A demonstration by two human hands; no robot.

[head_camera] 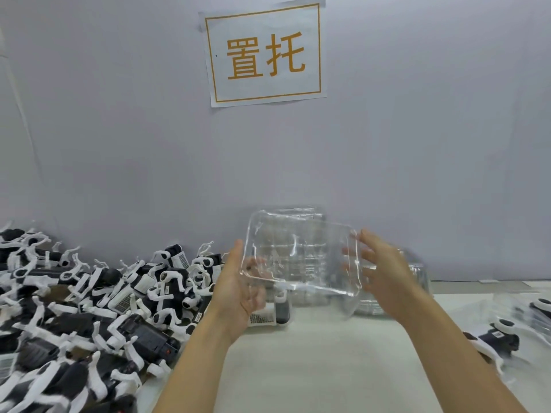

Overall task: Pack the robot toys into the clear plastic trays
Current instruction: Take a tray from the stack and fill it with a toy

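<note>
light: bright, even, diffuse, source not visible | shadows: faint, soft on the white table (322,362) | glare: white glints on the clear plastic tray (301,254) | blur: soft throughout, smeared at right edge | distortion: wide-angle bowing at edges

A heap of toys (89,308) covers the table's (328,368) left side. The tray (301,254) hangs between both hands above the middle, a tray stack (393,290) behind it. A sign (264,52) hangs on the wall.

Factory packing station, heaped robot toys (89,299) on white desk (328,368), stacked clear trays (393,281), wall sign (264,52)
</note>
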